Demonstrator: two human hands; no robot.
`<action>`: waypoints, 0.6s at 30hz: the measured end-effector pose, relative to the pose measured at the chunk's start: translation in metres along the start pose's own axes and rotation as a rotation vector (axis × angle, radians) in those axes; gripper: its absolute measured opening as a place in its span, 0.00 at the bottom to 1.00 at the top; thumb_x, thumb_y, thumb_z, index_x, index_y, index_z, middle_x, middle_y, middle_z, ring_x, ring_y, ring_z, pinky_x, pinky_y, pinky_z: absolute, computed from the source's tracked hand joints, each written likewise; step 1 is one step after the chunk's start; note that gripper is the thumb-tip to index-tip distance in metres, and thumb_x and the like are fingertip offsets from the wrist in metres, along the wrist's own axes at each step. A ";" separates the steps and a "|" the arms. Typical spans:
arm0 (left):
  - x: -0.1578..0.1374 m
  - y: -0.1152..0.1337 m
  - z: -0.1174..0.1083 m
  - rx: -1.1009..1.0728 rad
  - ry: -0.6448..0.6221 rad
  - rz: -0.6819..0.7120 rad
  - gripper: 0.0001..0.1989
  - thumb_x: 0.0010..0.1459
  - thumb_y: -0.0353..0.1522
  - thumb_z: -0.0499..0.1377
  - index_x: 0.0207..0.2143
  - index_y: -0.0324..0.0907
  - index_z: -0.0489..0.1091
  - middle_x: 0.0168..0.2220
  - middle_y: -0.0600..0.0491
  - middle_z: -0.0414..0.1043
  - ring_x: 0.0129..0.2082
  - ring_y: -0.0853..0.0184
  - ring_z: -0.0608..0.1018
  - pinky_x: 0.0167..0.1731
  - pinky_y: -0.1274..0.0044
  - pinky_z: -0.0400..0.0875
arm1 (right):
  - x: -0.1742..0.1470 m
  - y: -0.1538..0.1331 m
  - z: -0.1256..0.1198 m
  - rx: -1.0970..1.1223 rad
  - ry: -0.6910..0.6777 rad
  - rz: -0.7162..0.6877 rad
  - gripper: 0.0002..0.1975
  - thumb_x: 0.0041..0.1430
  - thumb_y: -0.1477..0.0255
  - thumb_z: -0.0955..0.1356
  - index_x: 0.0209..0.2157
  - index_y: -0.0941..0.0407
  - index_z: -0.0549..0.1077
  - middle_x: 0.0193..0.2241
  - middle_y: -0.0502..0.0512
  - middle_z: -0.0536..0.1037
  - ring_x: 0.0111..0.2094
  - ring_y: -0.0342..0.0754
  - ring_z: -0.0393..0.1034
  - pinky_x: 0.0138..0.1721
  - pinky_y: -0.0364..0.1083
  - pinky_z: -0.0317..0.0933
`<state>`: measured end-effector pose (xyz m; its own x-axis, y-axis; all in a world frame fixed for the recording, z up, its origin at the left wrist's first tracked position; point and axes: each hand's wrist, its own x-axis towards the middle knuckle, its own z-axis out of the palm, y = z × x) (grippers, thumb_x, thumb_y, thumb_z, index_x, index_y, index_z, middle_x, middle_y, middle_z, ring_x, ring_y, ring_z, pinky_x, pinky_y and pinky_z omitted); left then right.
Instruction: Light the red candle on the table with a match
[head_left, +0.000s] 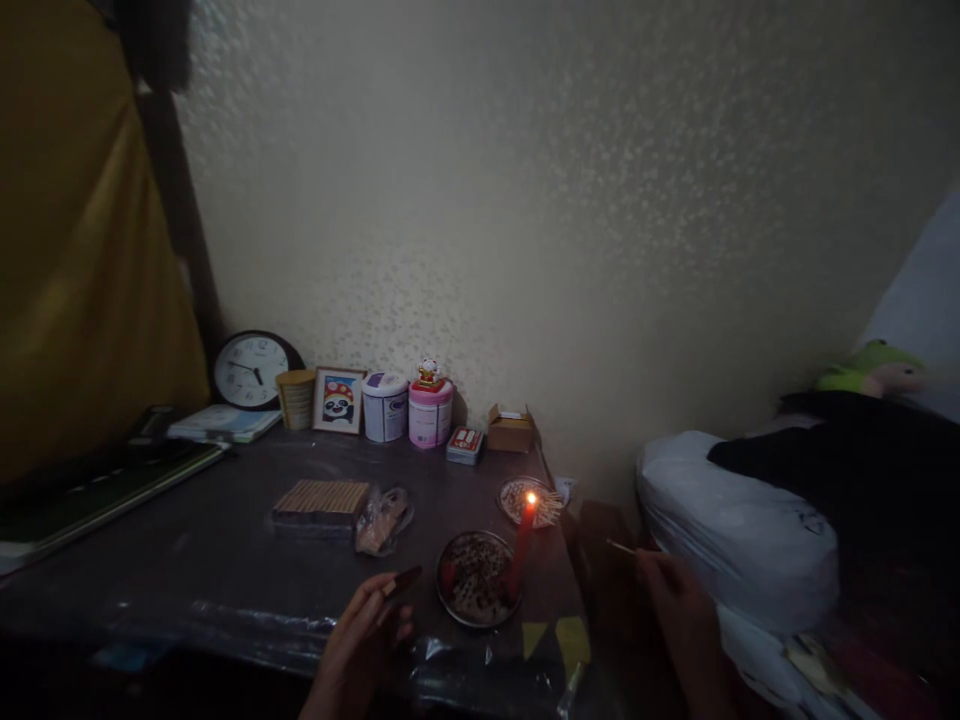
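Note:
My left hand (367,630) is closed around a small matchbox (403,581), its dark side facing up, above the front of the table. Off the table's right edge, my right hand (679,610) pinches a thin matchstick (621,547) that points left and shows no flame. A lit red candle (525,540) stands slightly tilted between my hands, at the right side of a round metal plate (480,624) with dark bits on it. Behind the candle, a second plate (504,508) holds many loose matchsticks (550,506).
Left of the plates lie a block of stacked matchboxes (321,505) and a clear plastic bag (384,520) with some inside. Along the wall stand a clock (255,370), a picture frame (338,400), two canisters (385,408) and a cardboard box (510,432). White bags (739,530) sit at right.

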<state>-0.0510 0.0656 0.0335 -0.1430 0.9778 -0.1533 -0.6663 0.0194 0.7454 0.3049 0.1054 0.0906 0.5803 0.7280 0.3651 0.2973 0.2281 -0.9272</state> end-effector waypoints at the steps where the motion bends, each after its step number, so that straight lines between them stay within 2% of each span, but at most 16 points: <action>1: 0.000 0.000 0.000 -0.002 -0.003 0.002 0.15 0.44 0.42 0.65 0.35 0.45 0.74 0.43 0.52 0.76 0.34 0.65 0.75 0.33 0.76 0.71 | 0.000 0.006 0.003 -0.016 0.001 0.031 0.12 0.34 0.60 0.72 0.19 0.53 0.73 0.19 0.50 0.75 0.24 0.49 0.67 0.27 0.46 0.60; 5: 0.001 0.000 -0.001 -0.025 0.011 -0.017 0.15 0.42 0.42 0.66 0.33 0.46 0.74 0.42 0.53 0.76 0.33 0.65 0.75 0.33 0.75 0.71 | 0.004 0.029 0.016 0.002 -0.020 0.129 0.15 0.35 0.58 0.70 0.21 0.56 0.74 0.20 0.50 0.76 0.25 0.50 0.70 0.29 0.47 0.63; 8: 0.000 0.000 -0.001 -0.022 -0.011 -0.015 0.15 0.43 0.42 0.65 0.34 0.46 0.74 0.44 0.53 0.76 0.35 0.65 0.75 0.35 0.75 0.71 | 0.004 0.040 0.023 0.011 -0.035 0.163 0.17 0.32 0.57 0.70 0.21 0.57 0.75 0.19 0.50 0.76 0.24 0.49 0.69 0.28 0.46 0.63; 13: -0.001 0.001 -0.002 -0.016 -0.017 -0.008 0.15 0.45 0.42 0.64 0.36 0.47 0.74 0.45 0.53 0.75 0.34 0.66 0.75 0.35 0.76 0.71 | -0.001 0.050 0.036 0.022 -0.089 0.189 0.17 0.34 0.58 0.71 0.21 0.58 0.76 0.16 0.49 0.75 0.23 0.48 0.68 0.26 0.45 0.61; 18: 0.000 0.002 -0.001 -0.029 0.007 -0.016 0.16 0.43 0.42 0.65 0.35 0.47 0.74 0.43 0.54 0.76 0.33 0.66 0.75 0.34 0.76 0.71 | 0.003 0.053 0.054 0.078 -0.084 0.215 0.17 0.31 0.58 0.71 0.19 0.59 0.76 0.16 0.51 0.74 0.23 0.49 0.68 0.26 0.46 0.62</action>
<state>-0.0534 0.0657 0.0344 -0.1369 0.9759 -0.1698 -0.6892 0.0293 0.7239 0.2810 0.1545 0.0377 0.5582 0.8154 0.1534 0.1121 0.1091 -0.9877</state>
